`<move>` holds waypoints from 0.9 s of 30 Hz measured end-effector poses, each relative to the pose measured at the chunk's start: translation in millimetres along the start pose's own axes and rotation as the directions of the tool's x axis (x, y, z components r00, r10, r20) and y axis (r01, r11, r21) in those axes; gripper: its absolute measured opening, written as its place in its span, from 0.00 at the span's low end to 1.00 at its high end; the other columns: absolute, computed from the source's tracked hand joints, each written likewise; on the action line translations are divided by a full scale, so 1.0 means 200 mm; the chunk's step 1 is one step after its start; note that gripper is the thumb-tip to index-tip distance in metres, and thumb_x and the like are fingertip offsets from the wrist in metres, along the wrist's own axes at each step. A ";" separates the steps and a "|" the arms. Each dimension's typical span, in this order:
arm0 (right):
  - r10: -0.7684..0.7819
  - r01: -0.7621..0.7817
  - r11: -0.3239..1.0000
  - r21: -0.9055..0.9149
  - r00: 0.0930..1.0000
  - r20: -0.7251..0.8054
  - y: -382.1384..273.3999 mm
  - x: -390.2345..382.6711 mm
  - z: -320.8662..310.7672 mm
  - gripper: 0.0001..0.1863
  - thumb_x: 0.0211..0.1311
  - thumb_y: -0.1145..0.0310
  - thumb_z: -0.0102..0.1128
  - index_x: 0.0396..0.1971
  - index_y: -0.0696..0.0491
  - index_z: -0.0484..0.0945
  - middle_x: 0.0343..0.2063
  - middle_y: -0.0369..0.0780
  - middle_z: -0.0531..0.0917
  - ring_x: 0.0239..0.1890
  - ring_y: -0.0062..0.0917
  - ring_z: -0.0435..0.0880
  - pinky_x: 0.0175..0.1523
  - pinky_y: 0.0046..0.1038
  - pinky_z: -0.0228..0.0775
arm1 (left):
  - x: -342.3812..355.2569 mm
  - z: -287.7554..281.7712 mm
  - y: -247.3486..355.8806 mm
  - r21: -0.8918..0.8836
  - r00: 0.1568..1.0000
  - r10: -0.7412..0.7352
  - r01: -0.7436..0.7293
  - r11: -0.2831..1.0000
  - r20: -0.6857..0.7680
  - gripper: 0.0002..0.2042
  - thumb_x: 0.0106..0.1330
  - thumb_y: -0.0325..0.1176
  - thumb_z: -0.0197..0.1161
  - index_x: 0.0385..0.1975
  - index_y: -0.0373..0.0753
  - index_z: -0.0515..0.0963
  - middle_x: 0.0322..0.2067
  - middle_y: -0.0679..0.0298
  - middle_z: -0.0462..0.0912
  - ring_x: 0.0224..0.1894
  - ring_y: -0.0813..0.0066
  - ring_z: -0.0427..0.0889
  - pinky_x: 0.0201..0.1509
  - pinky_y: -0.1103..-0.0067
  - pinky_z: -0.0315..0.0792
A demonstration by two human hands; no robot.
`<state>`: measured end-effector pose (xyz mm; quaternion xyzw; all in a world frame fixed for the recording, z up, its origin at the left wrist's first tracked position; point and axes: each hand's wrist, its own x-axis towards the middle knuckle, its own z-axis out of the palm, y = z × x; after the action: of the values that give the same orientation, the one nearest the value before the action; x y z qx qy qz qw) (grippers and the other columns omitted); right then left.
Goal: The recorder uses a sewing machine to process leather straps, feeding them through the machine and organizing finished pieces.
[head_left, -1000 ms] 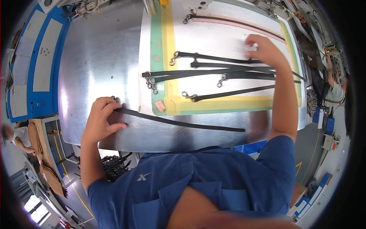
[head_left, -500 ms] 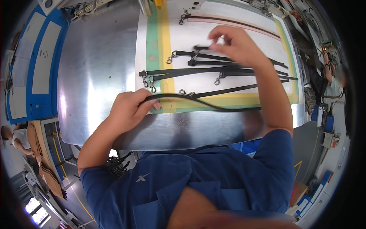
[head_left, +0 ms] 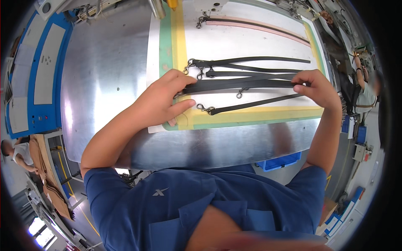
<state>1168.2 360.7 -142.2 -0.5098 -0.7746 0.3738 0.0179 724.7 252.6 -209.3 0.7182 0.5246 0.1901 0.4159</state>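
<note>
Several narrow black straps [head_left: 245,83] run left to right across the white board, bunched in the middle. My left hand [head_left: 161,98] is at their left ends, with thumb and fingers apart and the fingertips touching the straps. At the right ends, my right hand [head_left: 319,90] has thumb and fingers closed on the straps. Above the bunch lie more black straps [head_left: 268,59] with metal snap hooks [head_left: 188,67] at the left. Below it, a single strap [head_left: 255,103] slants up to the right from its snap hook [head_left: 205,108]. My left hand hides some of the hooks.
The white board [head_left: 247,44], edged with yellow and green tape [head_left: 251,113], rests on a shiny metal table [head_left: 104,92]. A strap on a pink strip [head_left: 264,32] lies at the far side. Machinery stands behind. A blue crate [head_left: 278,162] sits below the table's edge.
The strap that arched from my left hand now lies flat among the others. My left hand moved up and right and its fingers spread; my right hand came down and right to the strap ends.
</note>
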 end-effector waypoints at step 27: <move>-0.453 0.374 0.892 -0.255 0.748 -0.485 -0.12 1.18 0.39 0.12 0.69 0.63 0.64 0.41 0.55 0.86 0.37 0.44 0.85 0.42 0.43 0.85 0.49 0.42 0.77 | 0.93 -0.15 -0.21 0.707 0.875 0.367 -0.042 0.706 -0.314 0.18 0.66 0.45 0.67 0.44 0.35 0.87 0.39 0.55 0.87 0.44 0.55 0.86 0.50 0.66 0.78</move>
<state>1005.0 501.0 -267.3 -0.4084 -0.8567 0.1482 0.2780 748.5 439.4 -256.6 0.8139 0.5501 0.1852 -0.0282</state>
